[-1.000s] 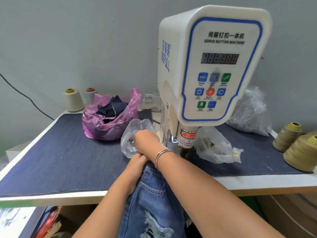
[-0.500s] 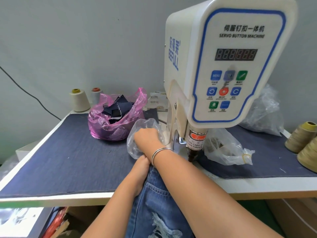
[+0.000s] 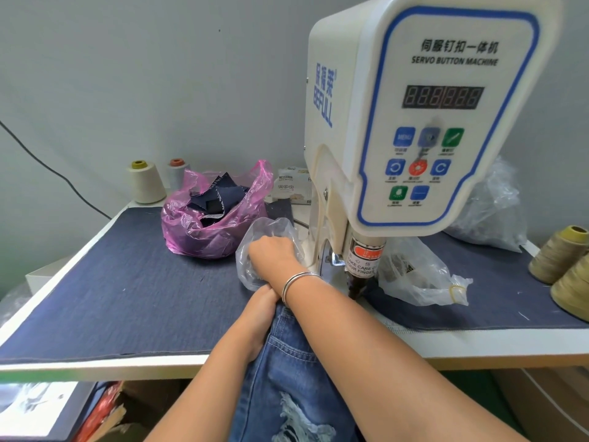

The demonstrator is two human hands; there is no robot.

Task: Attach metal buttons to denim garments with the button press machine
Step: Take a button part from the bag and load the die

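Observation:
The white servo button machine (image 3: 414,122) stands on the table, its press head (image 3: 360,269) pointing down at the right of my hands. Blue ripped jeans (image 3: 287,378) hang from the table's front edge up to the machine. My left hand (image 3: 259,304) grips the top of the jeans, partly hidden under my right wrist. My right hand (image 3: 271,253), with a silver bangle on its wrist, reaches into a small clear plastic bag (image 3: 271,228) left of the machine. Its fingertips are hidden inside the bag. No button is visible.
A pink bag of dark fabric scraps (image 3: 197,231) sits behind the clear bag. Another clear bag (image 3: 414,275) lies right of the press head, and a larger one (image 3: 490,212) behind it. Thread cones stand at the right edge (image 3: 557,253) and back left (image 3: 145,183). Dark denim cloth (image 3: 127,298) covers the table.
Both hands stay where they were, the right in the clear bag and the left on the jeans. My head has moved closer to the machine.

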